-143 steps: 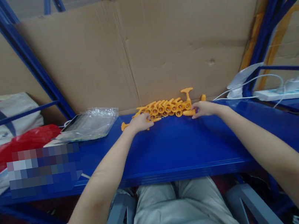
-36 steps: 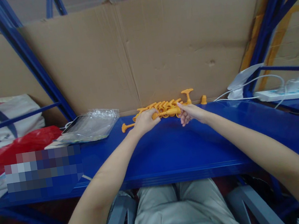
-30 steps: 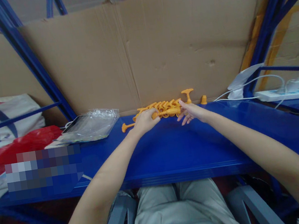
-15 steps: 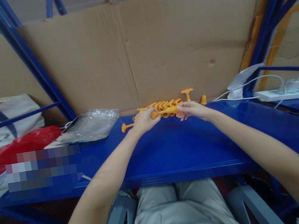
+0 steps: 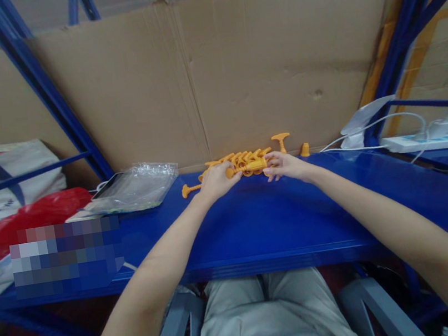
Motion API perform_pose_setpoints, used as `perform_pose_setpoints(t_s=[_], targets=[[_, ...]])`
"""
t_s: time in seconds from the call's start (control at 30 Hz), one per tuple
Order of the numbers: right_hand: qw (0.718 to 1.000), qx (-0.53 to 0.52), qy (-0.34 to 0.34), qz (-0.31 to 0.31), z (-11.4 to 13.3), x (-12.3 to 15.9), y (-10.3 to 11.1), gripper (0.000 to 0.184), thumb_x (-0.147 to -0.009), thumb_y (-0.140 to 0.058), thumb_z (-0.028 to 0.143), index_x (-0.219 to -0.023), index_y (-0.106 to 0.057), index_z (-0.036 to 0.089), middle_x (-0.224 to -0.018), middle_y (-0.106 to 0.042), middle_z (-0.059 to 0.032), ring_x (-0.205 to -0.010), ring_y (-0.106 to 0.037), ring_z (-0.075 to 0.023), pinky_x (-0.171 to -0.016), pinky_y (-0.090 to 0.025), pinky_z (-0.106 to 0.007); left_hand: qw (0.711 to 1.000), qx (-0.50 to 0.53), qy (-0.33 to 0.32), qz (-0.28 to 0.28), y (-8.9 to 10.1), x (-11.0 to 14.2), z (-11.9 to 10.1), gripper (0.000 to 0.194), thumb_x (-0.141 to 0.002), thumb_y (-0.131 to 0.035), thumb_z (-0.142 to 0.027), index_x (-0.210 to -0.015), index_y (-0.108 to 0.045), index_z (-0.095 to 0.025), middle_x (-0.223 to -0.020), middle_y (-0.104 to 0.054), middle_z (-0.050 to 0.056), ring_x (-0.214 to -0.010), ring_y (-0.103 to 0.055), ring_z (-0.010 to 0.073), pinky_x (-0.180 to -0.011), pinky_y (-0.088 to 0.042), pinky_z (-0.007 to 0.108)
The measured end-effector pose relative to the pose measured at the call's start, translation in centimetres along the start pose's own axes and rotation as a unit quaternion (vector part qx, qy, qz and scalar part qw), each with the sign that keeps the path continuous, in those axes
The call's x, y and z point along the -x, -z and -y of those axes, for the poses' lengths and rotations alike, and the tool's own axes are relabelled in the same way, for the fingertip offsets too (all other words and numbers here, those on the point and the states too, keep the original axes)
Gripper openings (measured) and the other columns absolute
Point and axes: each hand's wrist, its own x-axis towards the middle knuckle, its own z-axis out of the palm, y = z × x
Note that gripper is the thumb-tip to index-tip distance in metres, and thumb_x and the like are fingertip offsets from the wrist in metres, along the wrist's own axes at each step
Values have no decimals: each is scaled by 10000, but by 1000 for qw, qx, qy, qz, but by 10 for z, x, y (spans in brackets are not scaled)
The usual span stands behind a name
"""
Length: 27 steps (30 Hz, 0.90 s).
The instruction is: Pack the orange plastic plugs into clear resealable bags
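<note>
My left hand (image 5: 218, 181) is closed around the narrow, round-ended side of a yellow-orange plastic cylinder piece (image 5: 256, 165). At the cylinder's other end, the fingers of my right hand (image 5: 285, 165) curl around its wider rim. The piece lies level between both hands, just in front of a pile of similar yellow-orange plastic parts (image 5: 239, 158). A T-handled plastic screw (image 5: 190, 190) sticks out to the left of my left hand, its threaded shaft partly hidden. Behind my right hand stands another T-shaped plastic part (image 5: 281, 140), and a small plastic cap (image 5: 304, 149) sits farther right.
The blue shelf top (image 5: 258, 224) is backed by a tall cardboard sheet (image 5: 275, 59). Clear plastic packaging (image 5: 138, 187), a red bag (image 5: 46, 214) and a cloth bag (image 5: 11, 183) lie left. A white power strip (image 5: 434, 140) with cables is at right.
My right hand's fingers have shifted slightly at the cylinder's end, showing more of its rim. My left hand stays in place.
</note>
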Motion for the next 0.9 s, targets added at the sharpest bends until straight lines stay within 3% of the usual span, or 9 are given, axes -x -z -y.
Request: perform_pose_setpoints(t_s=[0.07,0.17,0.4,0.6,0.9], targets=[[1000,0,30,7,-5,-2,1,469,-695,-770,251,-1057,-477,206,-881,-673,0,-564,-642,-96,-511,-499,-211,1000,3,2,2,0,0,0,335,-841,-572,-450,-1022,-669,-185,-1015,-715,81,-981,-659,252,-825,-482,318],[999,6,54,4,-9,-4,3,430,-699,-753,275,-1022,-479,203,-827,-646,23,-539,-627,-91,-522,-493,-223,1000,9,1,2,0,0,1,340,-842,-568,-462,-1017,-668,-188,-1002,-717,79,-968,-660,250,-820,-482,318],[998,6,65,7,-6,-2,1,380,-705,-742,331,-947,-477,206,-746,-635,38,-499,-608,-91,-493,-475,-216,1000,15,-3,1,2,1,0,340,-844,-556,-477,-992,-670,-192,-985,-718,77,-962,-659,253,-816,-481,325],[995,32,96,5,-5,-2,1,445,-701,-745,319,-1056,-498,214,-760,-626,45,-520,-614,-87,-518,-479,-214,1000,12,-6,5,3,0,0,342,-847,-548,-481,-978,-677,-192,-953,-722,74,-926,-664,247,-785,-480,313],[995,3,97,25,-8,-3,3,422,-666,-764,362,-959,-504,206,-699,-664,30,-511,-609,-111,-568,-513,-260,999,19,-22,25,3,1,0,317,-858,-542,-451,-960,-677,-183,-953,-721,79,-894,-665,239,-769,-473,314]])
